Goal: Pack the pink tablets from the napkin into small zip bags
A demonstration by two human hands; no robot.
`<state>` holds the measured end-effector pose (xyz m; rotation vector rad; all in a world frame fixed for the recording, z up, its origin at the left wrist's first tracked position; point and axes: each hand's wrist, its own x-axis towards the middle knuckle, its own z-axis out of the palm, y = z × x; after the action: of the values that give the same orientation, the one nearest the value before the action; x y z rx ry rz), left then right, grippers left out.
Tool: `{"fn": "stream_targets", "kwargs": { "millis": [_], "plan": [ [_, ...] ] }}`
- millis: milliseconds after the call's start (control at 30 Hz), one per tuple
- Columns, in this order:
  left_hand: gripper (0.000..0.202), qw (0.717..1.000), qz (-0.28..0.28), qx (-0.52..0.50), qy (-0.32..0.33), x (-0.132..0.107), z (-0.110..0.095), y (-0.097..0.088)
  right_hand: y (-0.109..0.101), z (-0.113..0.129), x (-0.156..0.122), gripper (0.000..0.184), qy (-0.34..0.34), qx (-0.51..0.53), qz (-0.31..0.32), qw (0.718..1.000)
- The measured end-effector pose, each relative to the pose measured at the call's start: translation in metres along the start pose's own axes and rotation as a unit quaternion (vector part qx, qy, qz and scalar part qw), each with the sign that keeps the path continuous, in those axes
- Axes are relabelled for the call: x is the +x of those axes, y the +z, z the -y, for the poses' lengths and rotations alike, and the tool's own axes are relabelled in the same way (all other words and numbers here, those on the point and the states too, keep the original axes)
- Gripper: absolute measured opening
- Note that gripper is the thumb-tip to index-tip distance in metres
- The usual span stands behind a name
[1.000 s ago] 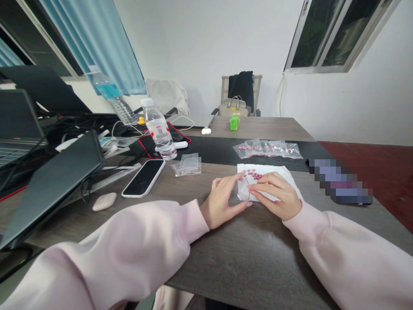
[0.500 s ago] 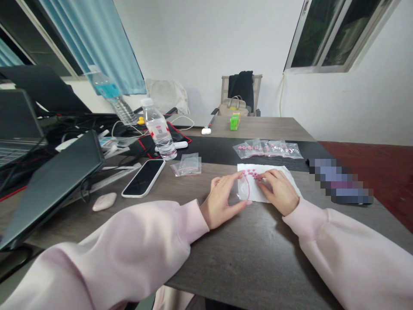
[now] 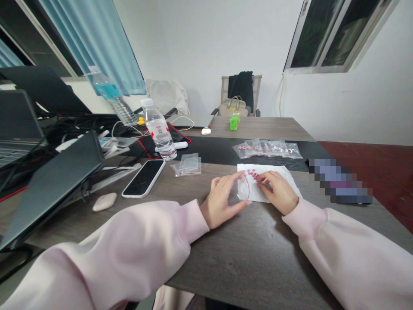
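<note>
Several oval pink pills (image 3: 254, 175) near white paper's (image 3: 269, 167) far-left corner meet right hand (image 3: 279, 192), grip unclear. Left hand (image 3: 222, 201) holds clear plastic bag (image 3: 243, 189).

I count one sheet of white paper (image 3: 254, 195), one red-rimmed clear bag (image 3: 242, 190) at its left edge, pink pellets (image 3: 251, 173) on it too bunched to number; leftward, one phone (image 3: 143, 178), two bottles (image 3: 159, 135); beyond it, one green box (image 3: 234, 122).
</note>
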<state>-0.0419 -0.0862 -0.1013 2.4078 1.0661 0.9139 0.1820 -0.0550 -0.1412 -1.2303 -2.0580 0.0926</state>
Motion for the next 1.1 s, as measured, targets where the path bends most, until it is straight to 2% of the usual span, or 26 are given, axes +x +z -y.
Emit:
{"fn": "stream_targets", "kwargs": {
  "millis": [133, 400, 533, 633, 700, 800, 867, 933, 1100],
  "plan": [
    [0.067, 1.000, 0.002, 0.000, -0.002, 0.000, 0.000, 0.000, 0.000, 0.002, 0.000, 0.006, 0.005, 0.017, -0.016, 1.000],
    [0.065, 1.000, 0.003, -0.001, -0.004, 0.001, -0.001, 0.000, -0.001, 0.005, 0.002, 0.008, -0.028, 0.028, -0.012, 0.999],
    [0.065, 1.000, 0.001, -0.004, 0.004, 0.001, -0.001, 0.000, -0.009, 0.017, 0.005, 0.007, -0.058, 0.047, -0.049, 0.996],
    [0.066, 1.000, 0.002, 0.001, 0.005, 0.000, 0.000, 0.001, -0.019, 0.033, 0.007, 0.011, -0.103, 0.066, -0.112, 0.986],
    [0.067, 1.000, 0.003, 0.003, 0.005, 0.000, 0.000, 0.001, -0.025, 0.043, 0.008, 0.013, -0.160, 0.075, -0.140, 0.974],
    [0.067, 1.000, 0.004, 0.002, 0.007, 0.000, 0.001, 0.002, -0.029, 0.053, 0.007, 0.015, -0.248, 0.069, -0.129, 0.958],
    [0.067, 1.000, 0.004, 0.000, 0.006, 0.000, 0.000, 0.001, -0.028, 0.055, 0.007, 0.016, -0.268, 0.056, -0.120, 0.954],
    [0.067, 1.000, 0.006, -0.001, 0.001, 0.001, 0.000, 0.001, -0.026, 0.052, 0.006, 0.018, -0.237, 0.043, -0.129, 0.962],
    [0.068, 1.000, 0.007, -0.005, -0.003, 0.002, -0.002, 0.000, -0.012, 0.021, 0.005, 0.023, -0.046, -0.057, -0.139, 0.988]
  ]
}}
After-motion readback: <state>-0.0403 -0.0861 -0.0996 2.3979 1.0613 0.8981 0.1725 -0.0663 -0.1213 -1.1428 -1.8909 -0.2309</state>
